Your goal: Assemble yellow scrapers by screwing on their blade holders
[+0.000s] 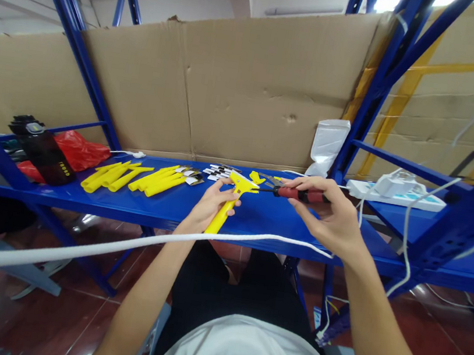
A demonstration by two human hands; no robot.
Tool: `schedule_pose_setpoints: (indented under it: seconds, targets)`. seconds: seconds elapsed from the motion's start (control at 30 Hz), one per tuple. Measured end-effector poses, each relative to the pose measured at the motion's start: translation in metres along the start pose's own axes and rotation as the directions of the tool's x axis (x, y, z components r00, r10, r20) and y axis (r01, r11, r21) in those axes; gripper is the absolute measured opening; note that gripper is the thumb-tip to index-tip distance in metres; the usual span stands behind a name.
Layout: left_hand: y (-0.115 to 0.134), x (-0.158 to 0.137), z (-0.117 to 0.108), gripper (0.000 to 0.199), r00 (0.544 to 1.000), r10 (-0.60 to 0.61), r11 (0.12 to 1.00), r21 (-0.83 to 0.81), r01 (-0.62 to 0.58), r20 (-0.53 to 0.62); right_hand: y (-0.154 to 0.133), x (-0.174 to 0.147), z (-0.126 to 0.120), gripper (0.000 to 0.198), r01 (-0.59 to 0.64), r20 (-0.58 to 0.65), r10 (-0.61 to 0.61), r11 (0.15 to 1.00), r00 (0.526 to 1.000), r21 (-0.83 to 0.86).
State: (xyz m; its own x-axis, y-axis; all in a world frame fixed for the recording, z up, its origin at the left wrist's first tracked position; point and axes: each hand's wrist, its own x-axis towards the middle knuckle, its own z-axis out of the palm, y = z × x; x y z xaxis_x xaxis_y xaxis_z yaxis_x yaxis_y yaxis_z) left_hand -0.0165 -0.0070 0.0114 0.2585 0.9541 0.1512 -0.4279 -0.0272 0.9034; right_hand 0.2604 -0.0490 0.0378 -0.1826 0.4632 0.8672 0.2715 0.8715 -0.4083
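Note:
My left hand (214, 201) is wrapped round a yellow scraper-like tool (221, 217), its handle pointing down toward me and its wide head up. My right hand (330, 211) grips a red and black screwdriver (300, 194) held level. The screwdriver's dark shaft reaches left to the tool's head, and its tip appears to touch the head's side. Behind them small yellow pieces (257, 177) lie on the blue shelf (171, 209). To the left are yellow handles (107, 177) and more yellow tools (161, 181) with clear-wrapped ends.
Black-and-white packets (220, 171) lie behind my left hand. A black bottle (45, 147) and red plastic bag (80, 149) stand at left. A white cable (121, 247) crosses in front of my forearms. At right are a power strip (428, 199) and a blue post (374, 97).

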Motion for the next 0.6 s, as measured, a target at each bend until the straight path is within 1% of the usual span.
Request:
schedule_pose_setpoints:
  seconds: [0.1, 0.2, 0.27, 0.33, 0.4, 0.47, 0.53, 0.6]
  targets:
    - [-0.0004, -0.0007, -0.0009, 0.066, 1.000, -0.010, 1.000, 0.016, 0.010, 0.008, -0.0012, 0.0011, -0.0037, 0.012, 0.022, 0.047, -0.024, 0.999, 0.999, 0.041]
    - [-0.0003, -0.0007, -0.0024, 0.067, 0.999, -0.041, 0.999, 0.027, 0.040, 0.034, 0.0000, 0.0011, -0.0075, 0.013, 0.030, 0.089, -0.036, 0.997, 0.995, 0.065]
    - [0.0000, -0.0004, -0.0032, 0.067, 0.997, -0.060, 0.998, 0.024, 0.059, 0.047, 0.0017, 0.0007, -0.0079, 0.015, 0.028, 0.066, -0.032, 0.998, 0.997, 0.062]
    - [0.0000, -0.0001, -0.0034, 0.068, 0.997, -0.067, 0.998, 0.017, 0.066, 0.046, 0.0038, 0.0006, -0.0061, 0.021, 0.009, -0.008, -0.009, 0.999, 1.000, 0.035]
    - [-0.0004, 0.0002, -0.0032, 0.068, 0.997, -0.063, 0.998, 0.010, 0.062, 0.038, 0.0058, 0.0010, -0.0033, 0.031, -0.048, -0.090, 0.046, 0.999, 0.995, -0.023]
    - [-0.0011, 0.0005, -0.0028, 0.068, 0.998, -0.051, 0.999, 0.007, 0.051, 0.024, 0.0069, 0.0021, -0.0010, 0.038, -0.153, -0.141, 0.138, 0.983, 0.980, -0.100]
    - [-0.0017, 0.0006, -0.0025, 0.068, 0.999, -0.043, 0.999, 0.010, 0.042, 0.017, 0.0068, 0.0035, -0.0001, 0.039, -0.262, -0.182, 0.232, 0.951, 0.956, -0.164]
    - [-0.0020, 0.0005, -0.0023, 0.067, 0.999, -0.043, 0.999, 0.017, 0.042, 0.019, 0.0055, 0.0046, -0.0009, 0.037, -0.317, -0.209, 0.284, 0.937, 0.936, -0.145]
